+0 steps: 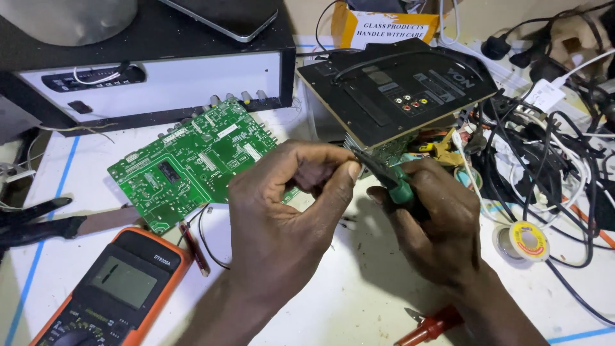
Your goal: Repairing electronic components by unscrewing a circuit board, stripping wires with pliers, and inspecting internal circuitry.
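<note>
While right hand [429, 218] grips tool [391, 182], left hand [288, 205] pinches

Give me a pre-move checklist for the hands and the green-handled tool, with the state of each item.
1. Right hand grips the green-handled tool: ok.
2. Left hand fingertips pinched near the tool tip: ok; what they pinch: cannot tell.
3. Tool tip seen clearly: not ok, hidden between the fingers.
4. Green circuit board lies flat on the table, apart from both hands: ok.
5. Multimeter within reach, screen blank: cannot tell if it is on.
6. Solder spool clear of the cables: not ok, wires run beside it.
</note>
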